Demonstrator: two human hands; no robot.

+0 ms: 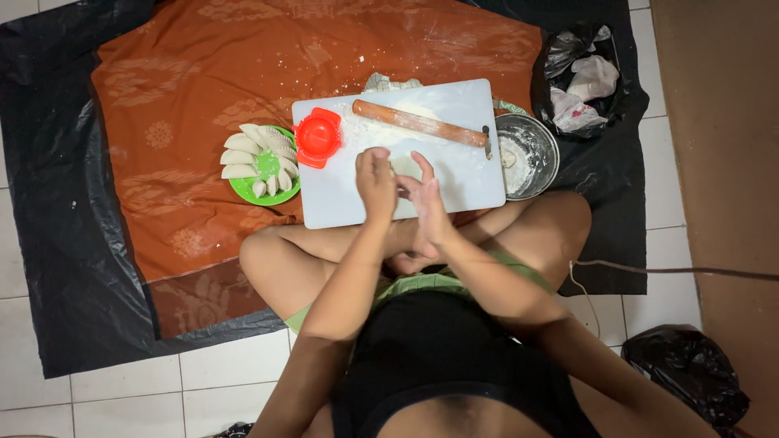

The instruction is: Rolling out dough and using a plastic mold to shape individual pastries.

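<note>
My left hand (376,185) and my right hand (428,208) are pressed together above the near edge of a white cutting board (462,170), as if rolling something between the palms; what lies between them is hidden. A pale dough piece (406,166) lies on the floured board just beyond my fingers. A wooden rolling pin (418,123) lies across the board's far side. A red dumpling press (317,137) sits on the board's left corner. A green plate (268,165) with several folded white dumplings stands left of the board.
A metal bowl (529,154) with flour stands right of the board. A black bag (586,77) of crumpled plastic sits at the far right, another black bag (690,369) by my right side. An orange cloth (195,97) over black sheeting covers the tiled floor. My crossed legs are under the board's edge.
</note>
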